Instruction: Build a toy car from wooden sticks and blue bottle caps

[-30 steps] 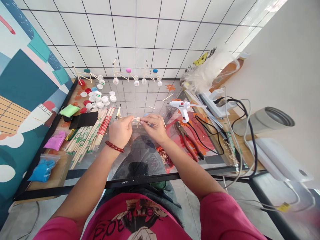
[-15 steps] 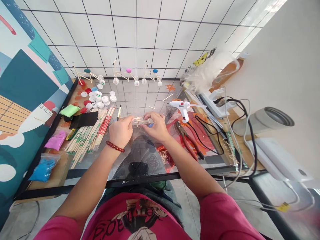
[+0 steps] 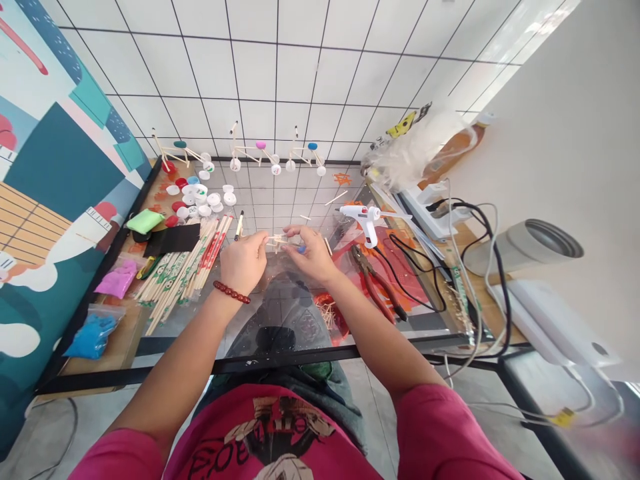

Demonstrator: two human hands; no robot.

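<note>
Between my hands, above the glass tabletop, is a small frame of wooden sticks. My left hand, with a red bead bracelet on its wrist, is closed in a pinch on the frame's left end. An upright stick with a black tip rises just beyond its knuckles. My right hand pinches the frame's right side between thumb and fingers. A small blue piece shows by those fingers, mostly hidden. Another light stick end pokes out past the right hand's outer side.
Wooden chopsticks and bottle caps lie left. Three stick bicycle models stand along the back. A white glue gun, pliers and cables are right. Bags of blue and pink clay lie far left.
The view has shifted slightly. My right hand has turned a little, so the blue piece and a stick end past that hand show more. Both hands keep their hold on the frame.
</note>
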